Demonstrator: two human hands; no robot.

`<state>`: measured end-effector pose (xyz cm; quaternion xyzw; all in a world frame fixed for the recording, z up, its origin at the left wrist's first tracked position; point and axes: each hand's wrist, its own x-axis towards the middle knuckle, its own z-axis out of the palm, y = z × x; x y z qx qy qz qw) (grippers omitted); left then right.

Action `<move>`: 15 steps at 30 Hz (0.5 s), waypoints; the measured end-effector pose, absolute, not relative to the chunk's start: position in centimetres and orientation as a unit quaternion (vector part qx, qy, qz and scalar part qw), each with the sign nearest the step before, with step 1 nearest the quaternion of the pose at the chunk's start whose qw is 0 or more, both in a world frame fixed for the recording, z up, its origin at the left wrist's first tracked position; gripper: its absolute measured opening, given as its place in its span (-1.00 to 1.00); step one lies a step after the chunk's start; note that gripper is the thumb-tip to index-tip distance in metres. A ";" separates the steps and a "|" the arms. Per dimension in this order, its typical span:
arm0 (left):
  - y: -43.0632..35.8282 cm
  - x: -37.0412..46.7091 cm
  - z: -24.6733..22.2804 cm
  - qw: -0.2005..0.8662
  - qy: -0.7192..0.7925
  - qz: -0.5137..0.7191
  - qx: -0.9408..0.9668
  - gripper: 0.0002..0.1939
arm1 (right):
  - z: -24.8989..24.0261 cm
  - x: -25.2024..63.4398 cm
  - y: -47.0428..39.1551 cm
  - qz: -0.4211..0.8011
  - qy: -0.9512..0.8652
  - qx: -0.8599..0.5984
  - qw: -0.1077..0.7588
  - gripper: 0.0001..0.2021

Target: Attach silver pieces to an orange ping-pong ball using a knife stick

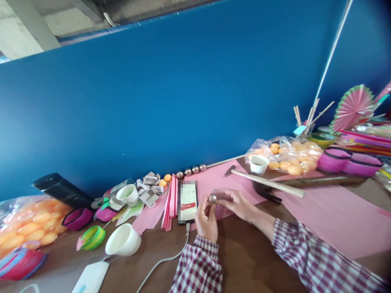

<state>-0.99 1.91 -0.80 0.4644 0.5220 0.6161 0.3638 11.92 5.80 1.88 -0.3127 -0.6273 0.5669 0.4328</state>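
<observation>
While the fingers of the left hand [207, 223] and right hand [240, 206] pinch the ball [212, 199] at the frame's lower centre, its smooth roundness could let it slip and roll across the worktop [244, 254].

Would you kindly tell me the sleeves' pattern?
The sleeves are checked, purple and white, seen best in the head view.

2 sleeves [311, 254] in maroon-and-white check, loosely creased, end in narrow gathered cuffs [206, 244].

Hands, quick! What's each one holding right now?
Left hand: closed, holding a shiny ball.
Right hand: up at the ball; whether it grips can't be told.
</observation>
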 end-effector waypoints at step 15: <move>1.8 -0.9 -0.7 0.365 0.516 0.622 0.463 -0.60 | 1.5 12.1 6.0 0.535 -0.647 -0.327 0.434 -0.64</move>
